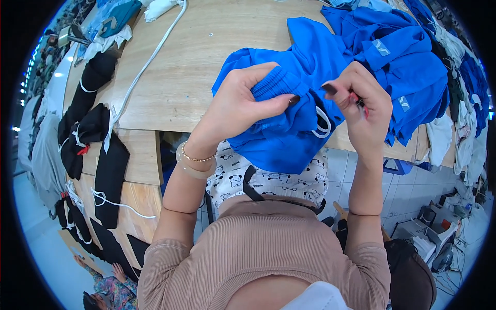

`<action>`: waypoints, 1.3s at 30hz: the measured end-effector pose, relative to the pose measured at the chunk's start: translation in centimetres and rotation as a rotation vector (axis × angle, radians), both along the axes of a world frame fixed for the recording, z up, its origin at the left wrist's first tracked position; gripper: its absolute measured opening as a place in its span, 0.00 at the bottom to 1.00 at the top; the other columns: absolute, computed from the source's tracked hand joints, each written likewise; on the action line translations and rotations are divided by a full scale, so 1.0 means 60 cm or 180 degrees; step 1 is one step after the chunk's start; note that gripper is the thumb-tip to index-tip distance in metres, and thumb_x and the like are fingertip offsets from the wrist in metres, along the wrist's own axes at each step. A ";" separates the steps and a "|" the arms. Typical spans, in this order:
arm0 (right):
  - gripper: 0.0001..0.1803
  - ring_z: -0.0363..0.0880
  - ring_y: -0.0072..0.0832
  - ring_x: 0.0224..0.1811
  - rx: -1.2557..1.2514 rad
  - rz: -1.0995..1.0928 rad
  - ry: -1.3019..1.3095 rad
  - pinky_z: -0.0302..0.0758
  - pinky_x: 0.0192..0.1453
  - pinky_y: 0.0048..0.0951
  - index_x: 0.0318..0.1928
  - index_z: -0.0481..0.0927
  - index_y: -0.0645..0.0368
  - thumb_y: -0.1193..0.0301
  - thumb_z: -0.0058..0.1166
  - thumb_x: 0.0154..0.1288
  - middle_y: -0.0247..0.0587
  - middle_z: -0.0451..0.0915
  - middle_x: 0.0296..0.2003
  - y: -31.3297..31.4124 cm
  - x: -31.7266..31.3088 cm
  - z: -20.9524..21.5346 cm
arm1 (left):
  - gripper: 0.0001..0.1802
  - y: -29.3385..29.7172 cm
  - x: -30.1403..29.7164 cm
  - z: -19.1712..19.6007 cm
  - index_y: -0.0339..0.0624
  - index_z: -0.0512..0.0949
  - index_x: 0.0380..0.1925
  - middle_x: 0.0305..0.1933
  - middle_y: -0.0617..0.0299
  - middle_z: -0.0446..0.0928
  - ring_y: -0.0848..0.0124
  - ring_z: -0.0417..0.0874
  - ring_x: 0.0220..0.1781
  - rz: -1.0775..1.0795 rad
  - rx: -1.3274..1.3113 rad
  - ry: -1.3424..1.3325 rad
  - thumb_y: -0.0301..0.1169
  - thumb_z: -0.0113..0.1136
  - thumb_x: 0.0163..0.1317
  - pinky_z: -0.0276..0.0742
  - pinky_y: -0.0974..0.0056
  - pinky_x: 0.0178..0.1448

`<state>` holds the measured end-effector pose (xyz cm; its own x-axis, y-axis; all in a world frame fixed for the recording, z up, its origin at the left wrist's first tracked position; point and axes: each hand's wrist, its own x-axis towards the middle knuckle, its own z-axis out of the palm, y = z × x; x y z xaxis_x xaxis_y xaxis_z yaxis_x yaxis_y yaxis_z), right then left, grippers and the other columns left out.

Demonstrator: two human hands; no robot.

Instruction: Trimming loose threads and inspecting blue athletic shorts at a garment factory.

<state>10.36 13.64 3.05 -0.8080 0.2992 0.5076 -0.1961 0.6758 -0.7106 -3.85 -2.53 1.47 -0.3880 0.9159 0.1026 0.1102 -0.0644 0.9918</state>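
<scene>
My left hand (243, 103) grips the ribbed waistband of a blue garment (281, 137), thumb pressed on the fabric. A white drawstring (323, 124) loops out of the waistband between my hands. My right hand (361, 106) is closed on a small red tool (360, 103) and touches the same waistband near the cord. The garment hangs over the edge of the wooden table (206, 62) toward my lap.
A heap of blue garments (403, 57) lies at the right of the table. Black garments with white cords (90, 134) line the left edge. A long white cord (147, 62) crosses the tabletop. Another person (108, 289) sits low at the lower left. Machines stand at lower right.
</scene>
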 end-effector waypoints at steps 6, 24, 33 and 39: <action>0.13 0.75 0.19 0.45 -0.1924 0.0061 -0.0627 0.72 0.51 0.19 0.48 0.76 0.66 0.78 0.55 0.62 0.37 0.78 0.47 -0.007 -0.022 -0.036 | 0.16 0.001 -0.033 -0.020 0.36 0.74 0.51 0.43 0.65 0.77 0.80 0.76 0.42 -0.0272 0.0403 -0.0870 0.30 0.56 0.64 0.73 0.74 0.48; 0.09 0.75 0.15 0.31 -0.2786 0.0092 -0.0723 0.71 0.37 0.14 0.38 0.80 0.67 0.73 0.55 0.61 0.34 0.80 0.32 0.041 -0.099 -0.049 | 0.13 0.002 0.037 -0.059 0.38 0.70 0.26 0.26 0.59 0.67 0.63 0.70 0.26 0.2204 0.0630 0.2279 0.31 0.66 0.49 0.67 0.63 0.32; 0.11 0.76 0.18 0.34 -0.2225 -0.0063 -0.0691 0.71 0.41 0.16 0.41 0.80 0.64 0.69 0.57 0.62 0.36 0.80 0.33 0.067 -0.108 -0.050 | 0.09 0.016 0.008 -0.100 0.36 0.76 0.31 0.30 0.59 0.74 0.64 0.76 0.30 0.1491 -0.0371 0.2002 0.22 0.64 0.47 0.72 0.63 0.35; 0.15 0.75 0.23 0.36 -0.1248 -0.0474 -0.0489 0.68 0.46 0.22 0.42 0.81 0.60 0.63 0.58 0.60 0.36 0.77 0.31 0.095 -0.107 -0.087 | 0.08 0.002 -0.039 -0.068 0.37 0.75 0.28 0.23 0.74 0.68 0.85 0.62 0.27 0.0666 0.0117 -0.0083 0.30 0.60 0.62 0.57 0.75 0.28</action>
<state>3.92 19.35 -2.15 -0.7987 0.5638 0.2101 0.0107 0.3624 -0.9320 -6.21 -2.44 -2.64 -0.5724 0.8108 0.1219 0.0994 -0.0789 0.9919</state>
